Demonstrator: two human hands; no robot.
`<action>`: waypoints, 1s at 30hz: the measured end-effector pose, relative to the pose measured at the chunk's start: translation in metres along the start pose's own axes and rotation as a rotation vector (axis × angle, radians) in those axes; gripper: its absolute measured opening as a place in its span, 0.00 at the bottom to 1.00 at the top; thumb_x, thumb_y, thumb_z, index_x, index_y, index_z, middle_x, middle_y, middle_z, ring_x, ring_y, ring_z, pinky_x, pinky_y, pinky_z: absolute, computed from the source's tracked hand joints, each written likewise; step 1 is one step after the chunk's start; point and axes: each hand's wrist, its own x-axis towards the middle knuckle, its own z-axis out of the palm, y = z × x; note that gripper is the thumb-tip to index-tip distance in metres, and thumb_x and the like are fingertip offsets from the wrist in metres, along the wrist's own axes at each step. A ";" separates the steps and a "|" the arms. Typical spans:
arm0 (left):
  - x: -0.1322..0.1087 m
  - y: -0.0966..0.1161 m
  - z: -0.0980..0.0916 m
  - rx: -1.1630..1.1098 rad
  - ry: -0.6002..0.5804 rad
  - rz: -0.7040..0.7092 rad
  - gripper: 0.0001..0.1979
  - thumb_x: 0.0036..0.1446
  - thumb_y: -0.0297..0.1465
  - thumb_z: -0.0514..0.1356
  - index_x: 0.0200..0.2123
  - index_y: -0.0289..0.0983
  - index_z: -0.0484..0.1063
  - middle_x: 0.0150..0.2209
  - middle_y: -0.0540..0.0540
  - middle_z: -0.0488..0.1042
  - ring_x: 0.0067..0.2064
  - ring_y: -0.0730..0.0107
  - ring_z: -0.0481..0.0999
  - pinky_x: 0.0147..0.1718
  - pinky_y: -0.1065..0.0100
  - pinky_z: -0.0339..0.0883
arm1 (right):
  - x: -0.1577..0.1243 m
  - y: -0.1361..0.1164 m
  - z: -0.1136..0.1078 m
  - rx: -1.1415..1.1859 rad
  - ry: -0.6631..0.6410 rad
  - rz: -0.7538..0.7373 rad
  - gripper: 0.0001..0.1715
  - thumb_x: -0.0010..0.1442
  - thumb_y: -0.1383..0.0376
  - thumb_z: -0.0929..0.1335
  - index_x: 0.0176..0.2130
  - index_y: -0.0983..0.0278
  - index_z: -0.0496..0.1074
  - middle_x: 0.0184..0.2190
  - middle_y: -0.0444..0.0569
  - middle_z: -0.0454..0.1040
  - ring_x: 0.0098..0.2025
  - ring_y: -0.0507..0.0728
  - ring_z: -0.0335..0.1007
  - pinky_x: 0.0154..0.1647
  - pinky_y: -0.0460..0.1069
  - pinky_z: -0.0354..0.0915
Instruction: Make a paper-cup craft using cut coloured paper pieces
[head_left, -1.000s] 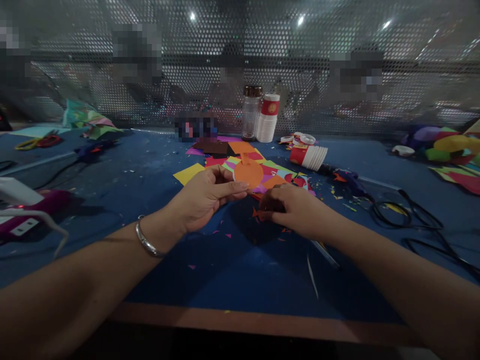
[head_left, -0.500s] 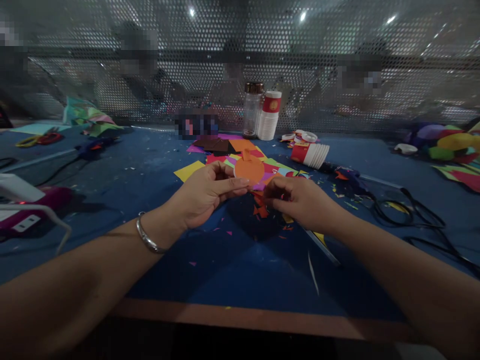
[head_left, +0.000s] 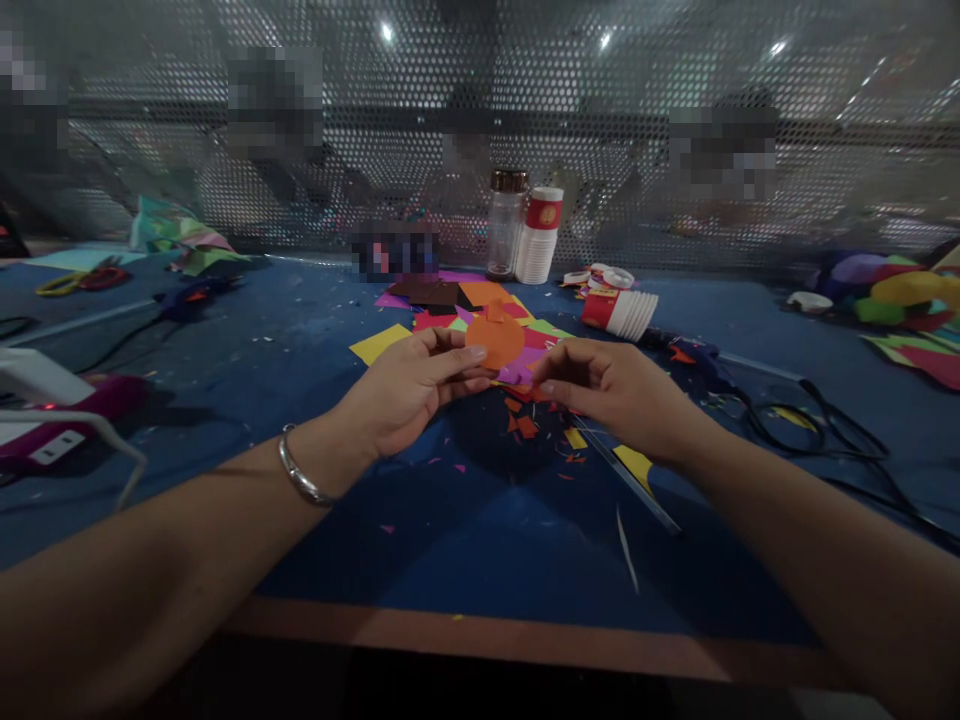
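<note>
Between the thumb and fingers of my left hand point(head_left: 424, 385) is a round orange paper disc point(head_left: 495, 342), its flat face towards me. A small orange paper tab point(head_left: 495, 312) shows at the disc's upper edge. My right hand point(head_left: 592, 385) is close by on the right, its fingers curled in and the thumb and fingertips brought together. Whatever those fingertips pinch, if anything, is too small to make out. Behind and under the fingertips lies purple paper point(head_left: 529, 365). Orange paper scraps point(head_left: 526, 427) are scattered on the blue table below the hands.
Coloured paper sheets point(head_left: 431, 293) lie behind the hands. A clear bottle point(head_left: 502, 235) stands beside stacked paper cups point(head_left: 538, 240); more cups point(head_left: 630, 312) lie sideways. Glue guns flank the hands, one on the right point(head_left: 701, 360) with looped cable. Scissors point(head_left: 82, 280) and a power strip point(head_left: 97, 405) are left.
My right hand has turned slightly and its thumb and fingertips have moved a little. The orange disc has shifted slightly left, still in my left hand.
</note>
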 end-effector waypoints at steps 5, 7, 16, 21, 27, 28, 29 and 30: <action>0.000 0.000 -0.001 0.066 0.013 -0.013 0.06 0.56 0.17 0.64 0.32 0.32 0.73 0.32 0.46 0.78 0.30 0.76 0.77 0.35 0.72 0.74 | -0.002 -0.005 -0.003 0.106 0.080 -0.013 0.08 0.54 0.62 0.73 0.34 0.63 0.74 0.32 0.46 0.76 0.35 0.54 0.72 0.39 0.52 0.68; 0.000 0.000 -0.002 0.099 -0.006 -0.009 0.05 0.54 0.18 0.66 0.33 0.31 0.75 0.33 0.46 0.78 0.30 0.77 0.76 0.34 0.72 0.73 | -0.002 -0.007 -0.005 0.153 0.090 -0.016 0.10 0.52 0.63 0.75 0.35 0.62 0.74 0.33 0.46 0.76 0.36 0.55 0.73 0.39 0.52 0.70; 0.000 -0.004 -0.004 0.198 -0.058 0.068 0.09 0.47 0.26 0.72 0.33 0.33 0.78 0.35 0.48 0.78 0.33 0.75 0.76 0.35 0.73 0.71 | -0.003 -0.008 -0.004 0.200 0.066 -0.029 0.19 0.51 0.65 0.75 0.43 0.63 0.70 0.34 0.45 0.75 0.35 0.53 0.72 0.38 0.51 0.71; 0.001 -0.008 -0.006 0.293 -0.063 0.120 0.09 0.51 0.26 0.70 0.38 0.34 0.78 0.38 0.47 0.79 0.36 0.74 0.77 0.40 0.71 0.71 | -0.004 -0.008 -0.003 0.219 0.057 -0.009 0.25 0.50 0.65 0.75 0.47 0.62 0.67 0.34 0.44 0.73 0.36 0.54 0.73 0.38 0.51 0.70; 0.002 -0.011 -0.011 0.373 -0.111 0.204 0.13 0.51 0.31 0.71 0.40 0.35 0.79 0.38 0.47 0.78 0.38 0.71 0.77 0.42 0.68 0.71 | -0.004 -0.008 -0.004 0.220 0.038 0.018 0.28 0.50 0.65 0.76 0.49 0.62 0.65 0.32 0.42 0.74 0.33 0.53 0.73 0.37 0.52 0.70; 0.002 -0.011 -0.011 0.389 -0.121 0.221 0.13 0.51 0.31 0.71 0.40 0.35 0.79 0.38 0.47 0.78 0.38 0.71 0.77 0.43 0.68 0.71 | -0.004 -0.008 -0.004 0.214 0.038 0.023 0.28 0.50 0.65 0.76 0.49 0.61 0.65 0.32 0.43 0.74 0.34 0.53 0.73 0.38 0.52 0.70; 0.002 -0.011 -0.011 0.406 -0.128 0.238 0.13 0.51 0.32 0.71 0.40 0.35 0.79 0.38 0.47 0.79 0.39 0.70 0.77 0.44 0.67 0.71 | -0.004 -0.008 -0.004 0.208 0.040 0.025 0.28 0.50 0.65 0.76 0.48 0.61 0.65 0.32 0.43 0.74 0.34 0.54 0.73 0.38 0.52 0.70; 0.002 -0.011 -0.012 0.424 -0.134 0.253 0.13 0.51 0.32 0.71 0.41 0.35 0.79 0.38 0.47 0.79 0.39 0.70 0.78 0.44 0.67 0.71 | -0.004 -0.008 -0.004 0.205 0.041 0.026 0.29 0.49 0.65 0.76 0.48 0.61 0.65 0.32 0.43 0.74 0.34 0.54 0.73 0.38 0.52 0.70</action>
